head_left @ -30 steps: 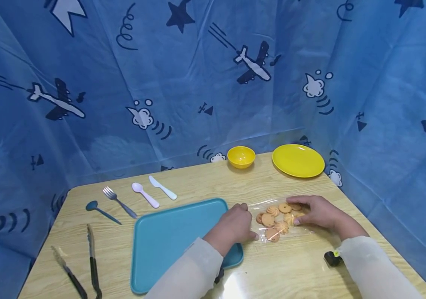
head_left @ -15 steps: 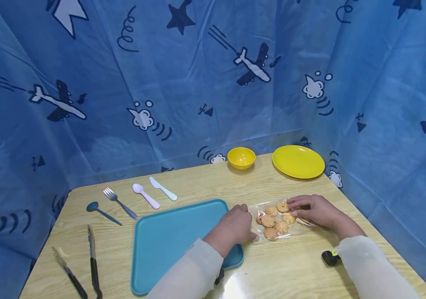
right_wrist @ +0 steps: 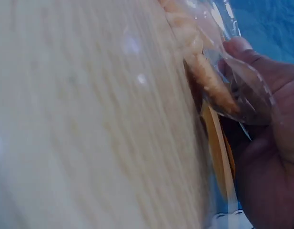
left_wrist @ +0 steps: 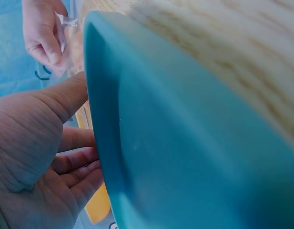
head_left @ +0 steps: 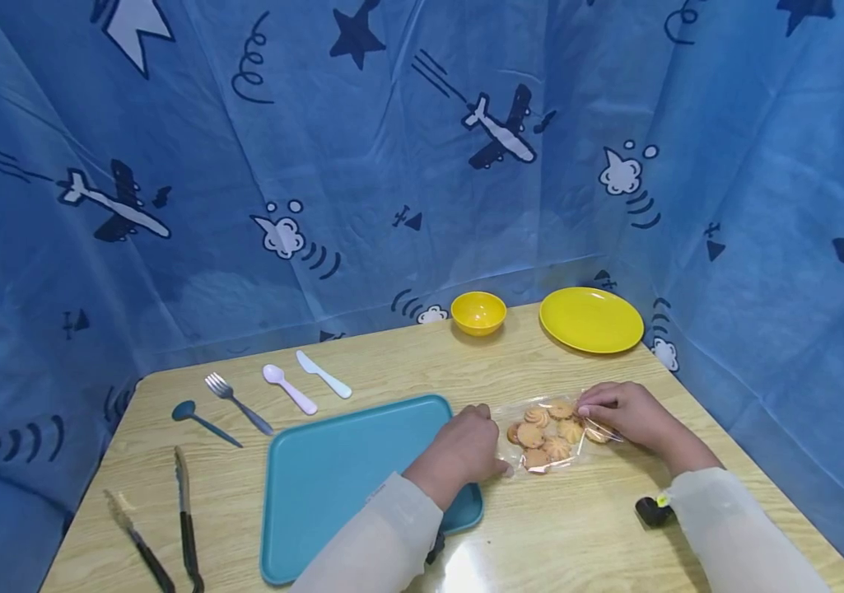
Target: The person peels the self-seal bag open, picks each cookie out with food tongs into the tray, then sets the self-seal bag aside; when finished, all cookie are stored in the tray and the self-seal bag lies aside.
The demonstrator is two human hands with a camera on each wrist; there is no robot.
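cookie bag (head_left: 549, 436): on the table (head_left: 540, 535), right of the tray (head_left: 340, 469) | my right hand (head_left: 631, 417): pinching its right end | my left hand (head_left: 466, 445): spread at the other end, contact hard to tell | feel: probably light, slick, crumbly inside, i'd grip the ends tbh

1 clear, shiny plastic bag (head_left: 521, 409) of golden-brown cookies (head_left: 529, 436), some flat and round, others swirled, lies on the worktop (head_left: 562, 539) beside the teal tray (head_left: 340, 486).
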